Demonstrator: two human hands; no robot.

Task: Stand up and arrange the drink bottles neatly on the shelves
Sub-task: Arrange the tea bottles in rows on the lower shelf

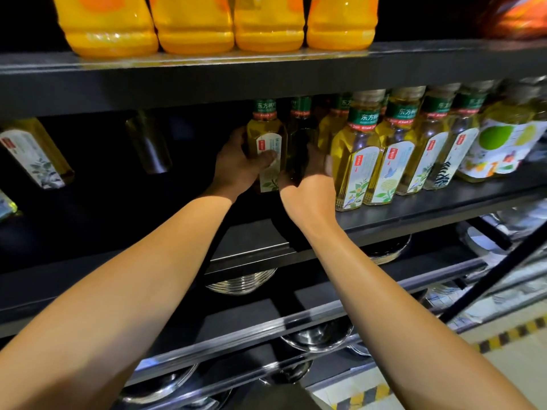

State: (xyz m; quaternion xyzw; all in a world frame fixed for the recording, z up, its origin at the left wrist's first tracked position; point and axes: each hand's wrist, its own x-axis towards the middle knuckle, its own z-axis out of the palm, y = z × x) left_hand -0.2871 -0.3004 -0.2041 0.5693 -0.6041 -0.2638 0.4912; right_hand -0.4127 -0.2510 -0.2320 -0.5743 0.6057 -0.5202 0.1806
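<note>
Dark shelving unit (266,75) fills the view, several tiers. Top tier: row of big orange drink bottles (195,28) standing side by side at the front edge. Middle shelf (429,205): on the right a neat upright row of yellow-green tea bottles (358,155) w/ green neck bands and white labels, then wider bottles w/ a green-circle label (500,146) far right. Left part of that shelf is dark; 2 bottles sit tilted there, a labelled one (35,152) at far left and a shadowed one (149,142) nearer the middle, well apart from the row. Lower tiers hold stacked metal bowls (242,281). Floor at bottom right has yellow-black hazard tape (515,332).

Both bare forearms reach in from the near edge. Left hand (236,167) grips an upright tea bottle (266,143), thumb across its white label. Right hand (310,173) wraps a darker bottle (299,149) just beside it, between the left-held one and the row; its fingers are mostly hidden behind the bottle. The 2 held bottles are touching or nearly so, can't tell which
</note>
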